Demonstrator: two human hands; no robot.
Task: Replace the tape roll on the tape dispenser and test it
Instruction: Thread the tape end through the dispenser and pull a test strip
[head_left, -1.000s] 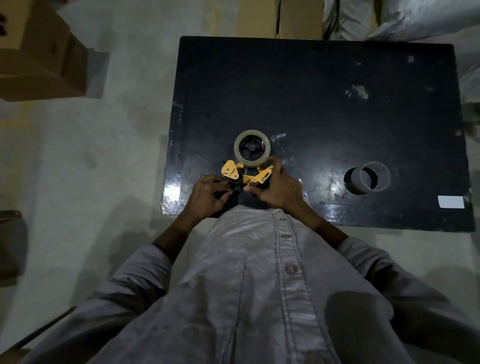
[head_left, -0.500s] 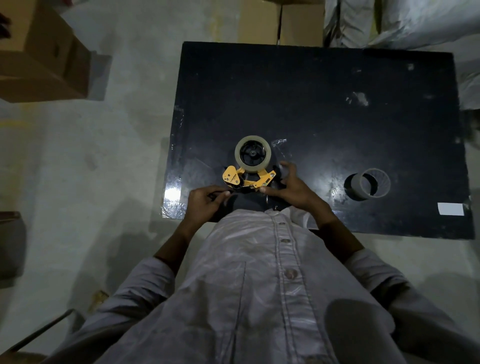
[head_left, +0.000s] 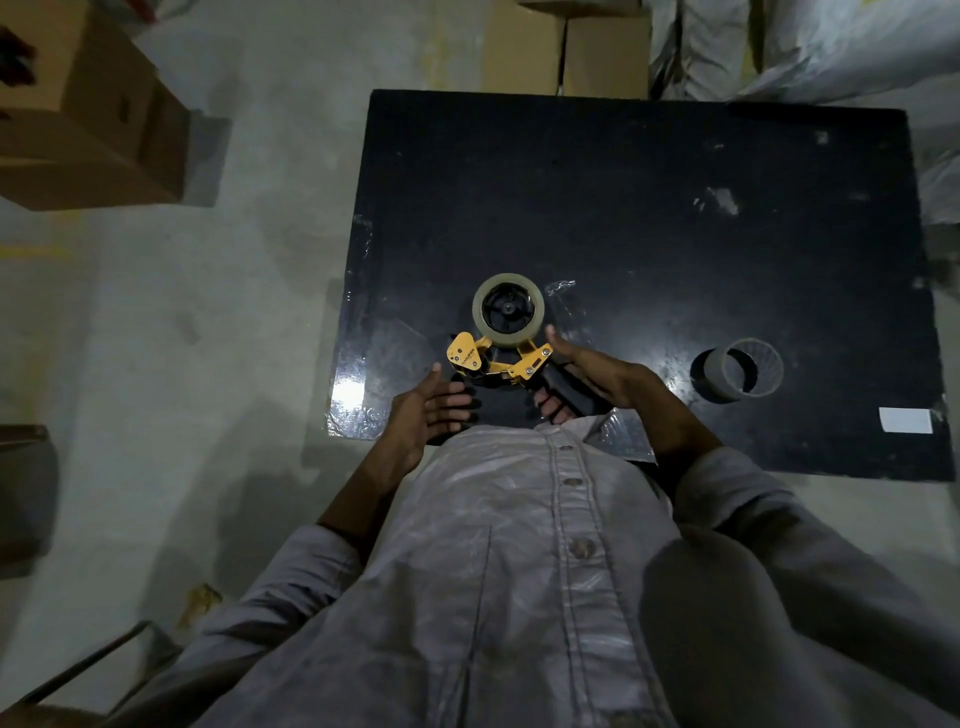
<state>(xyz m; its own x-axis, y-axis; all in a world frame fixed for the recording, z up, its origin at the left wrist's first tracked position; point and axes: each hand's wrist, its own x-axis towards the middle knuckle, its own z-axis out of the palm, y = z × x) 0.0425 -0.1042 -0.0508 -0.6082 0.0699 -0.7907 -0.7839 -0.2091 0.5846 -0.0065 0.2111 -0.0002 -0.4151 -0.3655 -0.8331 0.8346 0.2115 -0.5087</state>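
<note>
Brown cardboard boxes (head_left: 88, 119) stand on the concrete floor (head_left: 156, 322), well to the left of the tape dispenser (head_left: 496, 358) that the rest of the scene gathers around. Just left of the dispenser the left hand (head_left: 423, 410) hangs with its fingers (head_left: 457, 402) spread apart and curled a little, palm turned toward the tool, holding nothing; it seems placed to steady the yellow frame or to catch the loose end of tape. The dispenser itself sits at the near edge of the black tabletop (head_left: 623, 208), with a tape roll (head_left: 508, 310) already seated on its black hub, so the swap looks done and the trial pull not yet made. Just right of the dispenser the right hand (head_left: 597, 374) wraps the dark handle, fingers clamped around it, thumb up against the frame, likely to keep the tool from tipping. Farther right of the dispenser, well apart, an empty tape core (head_left: 737, 371) lies on its side, probably set out of the way. Beyond it, near the tabletop's right edge, lies a small white label (head_left: 906, 420).
</note>
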